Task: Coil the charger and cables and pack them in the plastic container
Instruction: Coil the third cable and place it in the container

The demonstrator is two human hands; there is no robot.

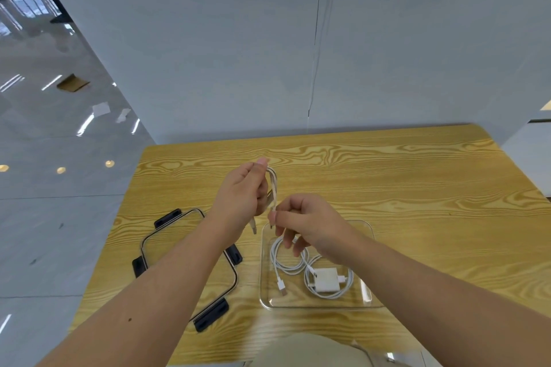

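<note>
A clear plastic container (368, 298) stands on the wooden table, right of centre. Inside lie a coiled white cable (286, 268) and a white charger block (326, 280) with its own cable looped round it. Above the container's far left corner I hold a pale beige cable (272, 188) folded into loops. My left hand (241, 194) grips the top of the loops between thumb and fingers. My right hand (301, 220) pinches the cable's lower part, and one plug end dangles below my left hand.
The container's clear lid (190, 265) with black clips lies flat to the left, partly under my left forearm. White partition walls (298, 53) rise behind the table (417, 188). Glossy grey floor with paper scraps lies beyond the table's left edge.
</note>
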